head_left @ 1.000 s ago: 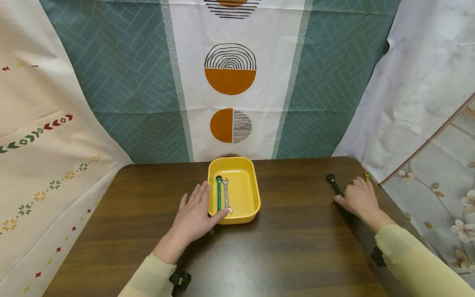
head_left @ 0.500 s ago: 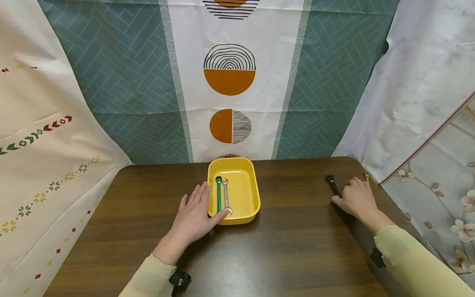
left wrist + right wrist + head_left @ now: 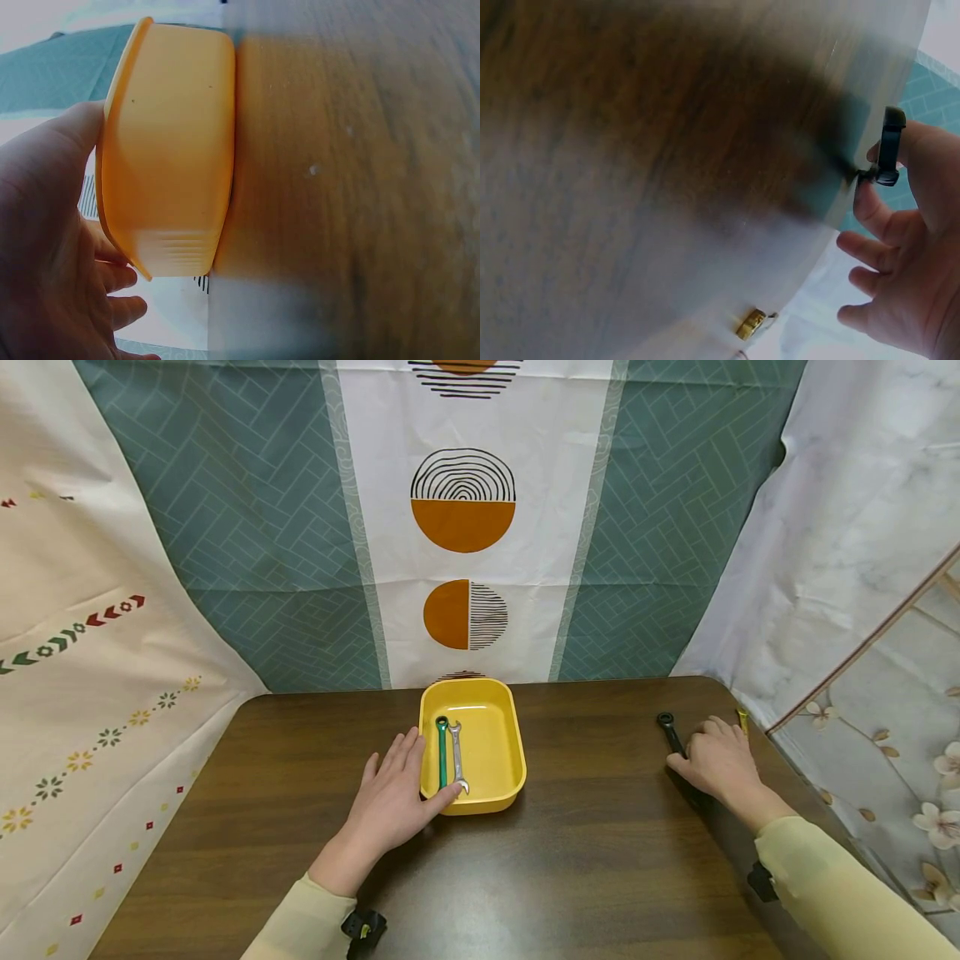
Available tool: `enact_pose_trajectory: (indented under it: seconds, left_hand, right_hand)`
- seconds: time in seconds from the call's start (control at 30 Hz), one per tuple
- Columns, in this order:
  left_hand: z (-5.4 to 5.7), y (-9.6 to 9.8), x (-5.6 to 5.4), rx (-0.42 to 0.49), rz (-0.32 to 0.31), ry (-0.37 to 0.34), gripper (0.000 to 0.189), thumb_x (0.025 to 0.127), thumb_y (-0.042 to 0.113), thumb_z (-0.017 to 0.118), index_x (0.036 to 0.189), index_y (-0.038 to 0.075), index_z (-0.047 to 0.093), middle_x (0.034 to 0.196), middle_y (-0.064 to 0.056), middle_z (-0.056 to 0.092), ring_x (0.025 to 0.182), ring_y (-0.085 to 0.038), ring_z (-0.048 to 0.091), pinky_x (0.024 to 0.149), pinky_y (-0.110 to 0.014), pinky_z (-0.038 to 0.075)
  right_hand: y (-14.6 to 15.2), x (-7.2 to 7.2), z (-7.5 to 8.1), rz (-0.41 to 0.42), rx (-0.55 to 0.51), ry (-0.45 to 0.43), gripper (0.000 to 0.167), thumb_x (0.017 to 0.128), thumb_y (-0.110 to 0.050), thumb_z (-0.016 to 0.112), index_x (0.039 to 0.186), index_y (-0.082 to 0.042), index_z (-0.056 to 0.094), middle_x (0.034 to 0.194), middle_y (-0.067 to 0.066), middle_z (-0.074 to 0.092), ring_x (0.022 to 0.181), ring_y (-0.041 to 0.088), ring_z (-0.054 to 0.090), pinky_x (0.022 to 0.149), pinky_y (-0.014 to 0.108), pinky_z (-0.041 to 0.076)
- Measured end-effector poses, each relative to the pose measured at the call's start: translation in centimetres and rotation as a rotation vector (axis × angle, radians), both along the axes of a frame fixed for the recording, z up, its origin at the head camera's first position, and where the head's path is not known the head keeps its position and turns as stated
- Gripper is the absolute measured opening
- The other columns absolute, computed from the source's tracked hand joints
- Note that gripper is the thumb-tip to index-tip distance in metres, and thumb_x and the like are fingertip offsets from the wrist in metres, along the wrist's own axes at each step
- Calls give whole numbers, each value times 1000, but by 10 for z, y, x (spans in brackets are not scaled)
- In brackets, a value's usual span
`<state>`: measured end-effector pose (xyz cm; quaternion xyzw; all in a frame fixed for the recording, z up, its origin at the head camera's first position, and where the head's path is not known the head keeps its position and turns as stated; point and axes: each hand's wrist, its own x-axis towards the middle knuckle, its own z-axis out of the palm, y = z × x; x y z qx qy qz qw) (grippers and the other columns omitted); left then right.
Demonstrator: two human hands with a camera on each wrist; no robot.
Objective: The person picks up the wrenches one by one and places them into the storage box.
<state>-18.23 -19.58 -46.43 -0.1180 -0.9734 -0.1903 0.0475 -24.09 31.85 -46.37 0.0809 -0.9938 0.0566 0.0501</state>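
Toward the table's right end my right hand (image 3: 717, 762) pinches a black ratchet wrench (image 3: 670, 732) between thumb and index finger. In the right wrist view the wrench (image 3: 889, 146) is held just off the tabletop, and the other fingers curl loosely. My left hand (image 3: 392, 797) rests against the left side of a yellow tray (image 3: 519, 760), its fingers extended and the thumb over the front left corner. Inside the tray a green ratchet wrench (image 3: 442, 747) and a silver open-end wrench (image 3: 457, 752) lie side by side. Only the tray's outer wall (image 3: 169, 142) shows in the left wrist view.
Beyond my right hand a small yellow-gold tool (image 3: 742, 718), mostly hidden, lies by the right edge of the brown table (image 3: 570, 860). Patterned cloths hang behind the table (image 3: 465, 527) and along both its sides.
My right hand has shifted slightly left with the black ratchet wrench, uncovering more of the yellow-gold tool. The left hand and the tray have stayed in place.
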Motion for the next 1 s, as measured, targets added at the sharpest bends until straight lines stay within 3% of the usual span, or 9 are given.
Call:
enact_pose_trajectory:
  seconds: [0.43, 1.0]
  left_hand:
    - [-1, 0, 0, 9, 1, -1, 108, 100, 73, 65, 171, -2, 33, 180, -20, 26, 166, -42, 24, 128, -73, 20]
    - [-1, 1, -1, 14, 4, -8, 108, 100, 71, 67, 171, -2, 32, 181, -19, 25, 166, -42, 23, 128, -73, 19]
  right_hand:
    - [-5, -4, -7, 29, -39, 69, 46, 100, -27, 64, 56, -14, 57, 141, 40, 58, 147, 60, 37, 119, 78, 24]
    - [-9, -4, -5, 45, -11, 58, 50, 100, -26, 65, 53, -13, 56, 136, 40, 63, 145, 60, 41, 122, 71, 29]
